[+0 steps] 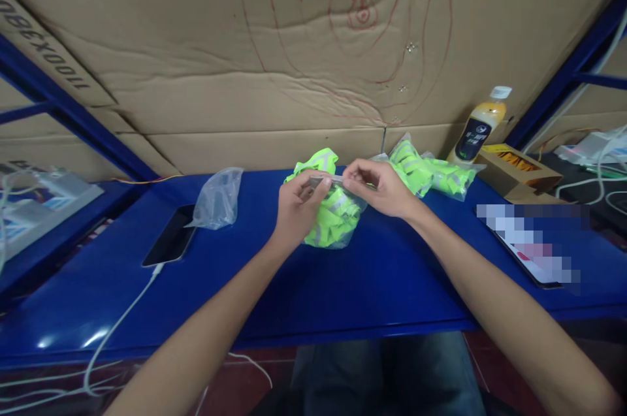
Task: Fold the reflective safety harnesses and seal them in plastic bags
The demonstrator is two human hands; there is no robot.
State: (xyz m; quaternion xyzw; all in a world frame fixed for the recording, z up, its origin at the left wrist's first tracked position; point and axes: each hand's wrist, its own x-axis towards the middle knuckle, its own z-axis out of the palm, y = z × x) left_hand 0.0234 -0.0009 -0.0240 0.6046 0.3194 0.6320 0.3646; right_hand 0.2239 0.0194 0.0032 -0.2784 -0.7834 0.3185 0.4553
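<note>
**A neon bundle (336, 223) under my pinching fingers (321, 191)**

Marked cardboard (196, 37) walls the far side, and the blue tabletop (264, 305) stretches before me. The neon bundle lies on it, just beyond its middle, partly under my hands; it looks like striped fabric in clear plastic. More bagged neon fabric (416, 171) sits far right, beside a tilted bottle (477, 128) and an open carton (514, 177). At right lies a phone with its screen lit (524, 249); at left, a dark phone (171, 236) on a white cable (120, 321), with a crumpled clear bag (220, 197) against it.

My left hand (296, 207) has thumb and finger closed on the left end of a thin plastic edge (333, 178). My right hand (385, 187) pinches its right end, fingertips almost together. The edge seems to belong to the bundle's wrapping, but my hands hide the join, so I can't tell whether it's sealed.

I'd expect the bundle to be light, soft and squashy, hard to break. The film should be slick and floppy, and might crease or tear if yanked. A flat pinch near both ends of the edge suits it; for the whole bundle, I'd cup its sides.
</note>
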